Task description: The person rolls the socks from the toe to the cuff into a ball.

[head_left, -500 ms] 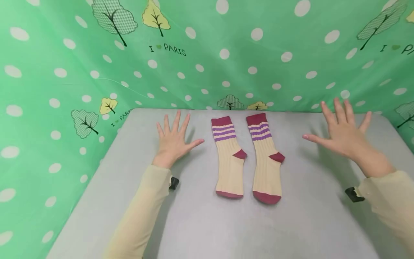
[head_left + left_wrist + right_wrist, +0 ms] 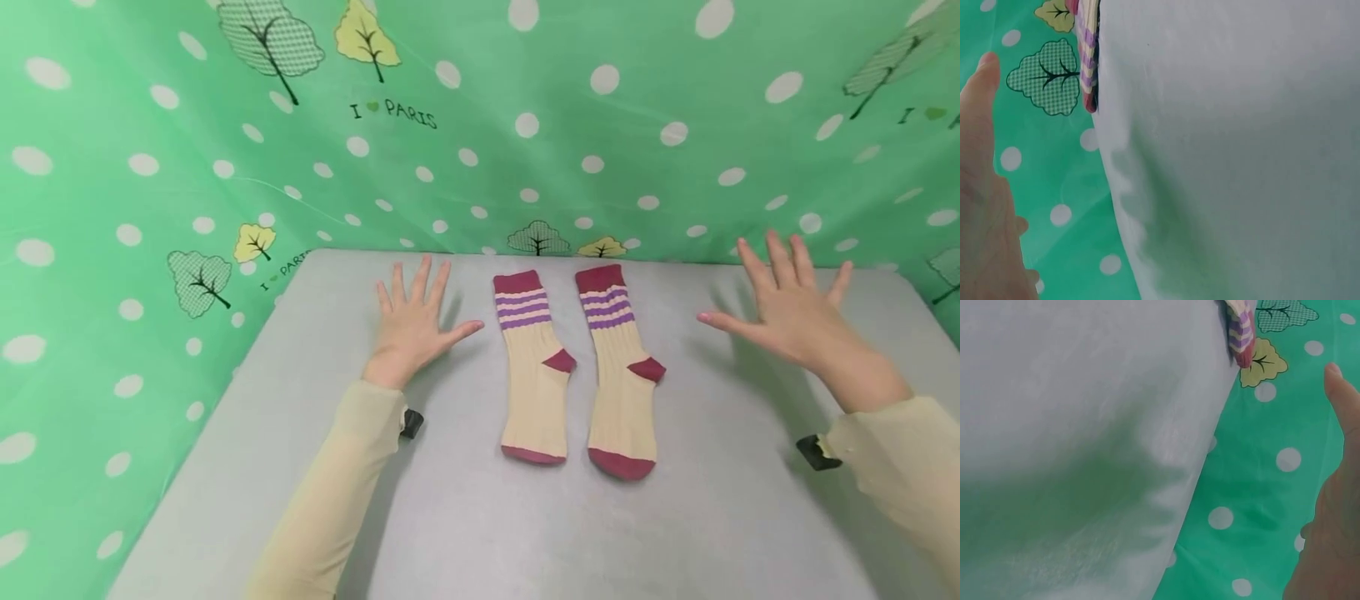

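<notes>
Two cream socks with maroon cuffs, heels and toes and purple stripes lie flat, side by side, in the head view: the left sock [image 2: 536, 392] and the right sock [image 2: 621, 400]. Both cuffs point to the far edge, and both heels face right. My left hand [image 2: 412, 329] hovers to the left of them, fingers spread, holding nothing. On the other side, farther off, my right hand [image 2: 798, 321] is also spread and raised above the surface, casting a shadow. Each wrist view catches only the striped cuff end of a sock, at the top.
Under the socks is a grey-white table [image 2: 465, 533]. A green curtain [image 2: 480, 100] with white dots and printed trees rises behind its far edge and along the sides. Small black devices [image 2: 411, 423] sit at both wrists.
My left hand has shifted slightly right, closer to the left sock. The right hand has drifted a little to the left. The socks lie as before.
</notes>
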Demonstrator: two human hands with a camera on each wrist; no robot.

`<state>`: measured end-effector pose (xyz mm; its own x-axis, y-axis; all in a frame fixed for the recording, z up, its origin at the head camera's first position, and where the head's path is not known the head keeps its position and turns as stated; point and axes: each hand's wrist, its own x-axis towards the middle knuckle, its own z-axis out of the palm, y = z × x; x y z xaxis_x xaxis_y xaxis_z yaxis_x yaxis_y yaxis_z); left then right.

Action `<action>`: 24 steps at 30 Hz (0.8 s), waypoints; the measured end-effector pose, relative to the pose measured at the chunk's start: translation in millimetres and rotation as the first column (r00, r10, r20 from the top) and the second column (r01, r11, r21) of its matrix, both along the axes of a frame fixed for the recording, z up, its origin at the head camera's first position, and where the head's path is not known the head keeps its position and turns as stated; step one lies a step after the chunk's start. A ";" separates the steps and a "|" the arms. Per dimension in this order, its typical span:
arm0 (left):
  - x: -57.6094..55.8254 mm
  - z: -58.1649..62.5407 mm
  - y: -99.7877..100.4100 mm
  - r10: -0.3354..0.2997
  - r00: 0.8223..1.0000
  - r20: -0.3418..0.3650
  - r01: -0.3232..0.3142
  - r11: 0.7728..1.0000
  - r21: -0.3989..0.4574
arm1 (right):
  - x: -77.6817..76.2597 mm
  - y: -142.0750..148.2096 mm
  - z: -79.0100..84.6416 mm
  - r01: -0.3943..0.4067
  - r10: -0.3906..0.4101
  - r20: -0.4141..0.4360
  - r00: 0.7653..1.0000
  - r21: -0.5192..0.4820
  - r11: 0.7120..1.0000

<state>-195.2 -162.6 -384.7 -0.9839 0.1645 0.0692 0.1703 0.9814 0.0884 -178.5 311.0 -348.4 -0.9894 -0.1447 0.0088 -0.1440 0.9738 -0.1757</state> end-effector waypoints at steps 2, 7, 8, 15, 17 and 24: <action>-2.0 0.8 4.1 -0.018 1.000 -0.003 0.018 1.000 0.000 | 1.7 2.3 -1.7 0.004 -0.004 -0.001 1.000 0.001 1.000; -4.2 1.8 9.7 -0.028 1.000 -0.006 0.028 1.000 0.006 | 0.2 1.4 -3.2 -0.005 0.005 -0.013 1.000 0.002 1.000; -4.4 1.8 10.2 -0.027 1.000 -0.005 0.027 1.000 0.007 | -0.7 0.2 -2.8 -0.007 0.007 -0.016 1.000 0.002 1.000; -6.0 2.9 13.5 -0.029 1.000 0.007 0.029 0.999 0.021 | -7.6 -9.3 1.7 -0.017 0.017 -0.002 1.000 0.012 1.000; -5.2 3.7 15.2 -0.031 0.999 0.012 0.031 0.999 0.027 | -8.7 -11.5 2.2 -0.022 0.022 0.000 1.000 0.020 1.000; -0.4 2.3 21.9 -0.047 0.999 0.013 0.046 0.997 0.056 | -9.0 -17.7 -0.7 -0.039 0.039 0.001 0.999 0.040 0.998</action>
